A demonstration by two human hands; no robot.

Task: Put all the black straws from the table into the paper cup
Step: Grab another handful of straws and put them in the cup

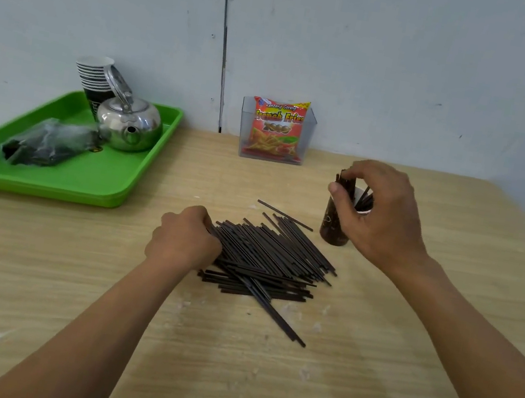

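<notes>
A heap of black straws (273,259) lies on the wooden table (400,361) at its middle. My left hand (183,237) rests at the heap's left end with fingers curled round several straws. To the right stands a dark paper cup (333,226) with several straws upright in it. My right hand (379,209) hovers over the cup's mouth, with thumb and fingers pinching a few straws (344,181) that stand in the cup. One loose straw (285,215) lies between heap and cup.
A green tray (91,177) at the back left carries a steel kettle (128,122), a stack of paper cups (95,80) and a dark plastic bag (50,142). A clear box with a snack packet (277,130) stands against the wall.
</notes>
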